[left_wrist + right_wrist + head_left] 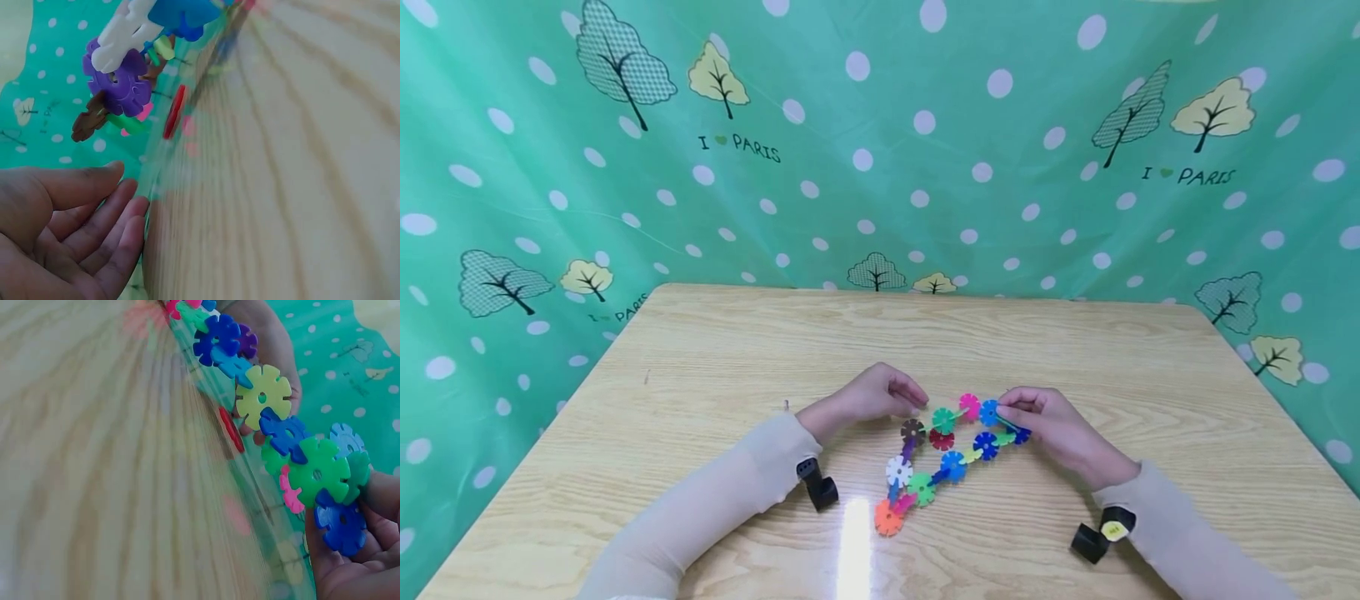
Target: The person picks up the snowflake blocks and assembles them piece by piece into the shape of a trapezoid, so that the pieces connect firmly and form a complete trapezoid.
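Note:
Notched plastic flower discs in many colours are linked into a loose triangular chain (952, 467) over the table. At its right corner my right hand (1051, 423) pinches the linked discs near a light blue disc (989, 412); in the right wrist view a dark blue disc (342, 528) rests against the fingers. My left hand (880, 393) is beside the chain's left end, near the brown disc (913, 432), fingers loosely bent with nothing between them. The left wrist view shows a gap between that hand (81, 231) and the brown disc (90, 117). A single red disc (942, 439) lies flat inside the chain's outline.
The wooden table (760, 350) reaches back to a green dotted curtain (820, 133) printed with trees. An orange disc (888, 518) marks the chain's corner nearest the body. Black cameras are strapped over both sleeves.

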Demonstrator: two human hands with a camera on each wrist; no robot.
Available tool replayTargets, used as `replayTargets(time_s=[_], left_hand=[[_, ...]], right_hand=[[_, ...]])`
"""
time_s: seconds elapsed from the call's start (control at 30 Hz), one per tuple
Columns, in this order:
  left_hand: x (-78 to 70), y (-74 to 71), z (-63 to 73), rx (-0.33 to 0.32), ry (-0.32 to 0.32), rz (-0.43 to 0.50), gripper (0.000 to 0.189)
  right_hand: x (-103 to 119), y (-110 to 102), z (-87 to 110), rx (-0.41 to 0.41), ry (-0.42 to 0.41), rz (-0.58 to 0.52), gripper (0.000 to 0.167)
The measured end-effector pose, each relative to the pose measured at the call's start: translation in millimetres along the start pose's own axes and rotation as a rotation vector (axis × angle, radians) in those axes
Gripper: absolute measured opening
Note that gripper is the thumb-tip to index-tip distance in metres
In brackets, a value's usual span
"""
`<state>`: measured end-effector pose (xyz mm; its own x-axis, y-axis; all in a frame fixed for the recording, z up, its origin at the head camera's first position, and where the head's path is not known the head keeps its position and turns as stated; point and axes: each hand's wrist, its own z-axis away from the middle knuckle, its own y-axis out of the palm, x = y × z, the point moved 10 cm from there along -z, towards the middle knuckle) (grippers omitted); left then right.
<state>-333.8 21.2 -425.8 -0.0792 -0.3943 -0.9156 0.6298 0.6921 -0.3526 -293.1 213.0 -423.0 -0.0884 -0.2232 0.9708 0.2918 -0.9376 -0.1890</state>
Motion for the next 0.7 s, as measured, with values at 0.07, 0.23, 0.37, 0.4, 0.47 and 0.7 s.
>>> replayTargets(time_s=[0.07,0.23,0.37,0.4,0.47,0.7], left_hand=[[-1.8,5.0,-0.5,0.019,0.016,-0.017,0.026],[-3.5,17.0,-1.2,0.073,0.062,-0.048,0.031],[-4.3,23.2,-0.8,0.103,0.107,-0.065,0.032],[-5.0,24.4,-0.7,0.108,0.119,-0.075,0.032],[-6.2,26.7,-0.3,0.117,0.144,-0.090,0.033],[-13.2,34.6,-0.3,0.125,0.234,-0.192,0.035]], right_hand=[[-0.8,-6.9,2.9,-0.007,-0.001,0.000,0.007],[-2.0,-21.4,9.4,0.009,-0.045,0.006,0.013],[-2.5,-32.7,16.5,0.021,-0.074,0.014,0.017],[-3.3,-35.6,18.1,0.021,-0.075,0.014,0.018],[-5.1,-40.8,20.7,0.020,-0.076,0.016,0.020],[-11.1,-49.7,24.0,0.039,-0.065,-0.001,0.021]])
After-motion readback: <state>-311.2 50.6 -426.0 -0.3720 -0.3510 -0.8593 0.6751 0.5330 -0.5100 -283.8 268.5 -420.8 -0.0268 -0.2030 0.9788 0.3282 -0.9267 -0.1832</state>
